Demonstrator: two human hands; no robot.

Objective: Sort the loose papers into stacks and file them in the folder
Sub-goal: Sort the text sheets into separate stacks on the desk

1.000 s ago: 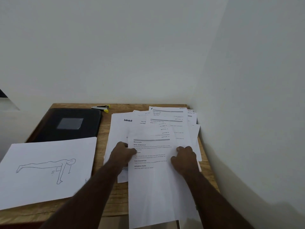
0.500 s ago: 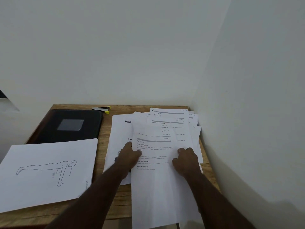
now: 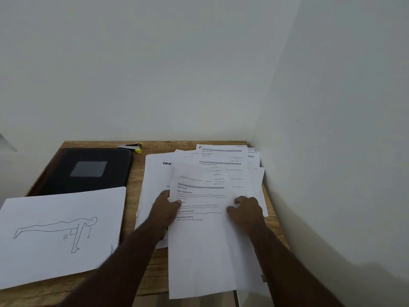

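A printed text sheet [image 3: 203, 235] is held at both side edges over a messy pile of loose papers [image 3: 223, 165] on the right of the wooden table. My left hand [image 3: 164, 207] pinches its left edge, thumb on top. My right hand [image 3: 247, 208] grips its right edge. The sheet's top bows up a little and its bottom overhangs the table's front edge. A black folder [image 3: 88, 171] lies closed at the back left. In front of it lies a sheet with a line drawing of a plank pose [image 3: 59, 231].
A small stapler with yellow tips [image 3: 132, 146] sits at the back edge beside the folder. White walls close off the table [image 3: 135, 173] at the back and along the right side. A "blinkit" sheet [image 3: 155, 178] lies under the pile's left part.
The held text sheet has lifted and slid slightly away from me, its top edge curling up. My left hand shifted right onto the sheet's left edge; the right hand kept its grip.
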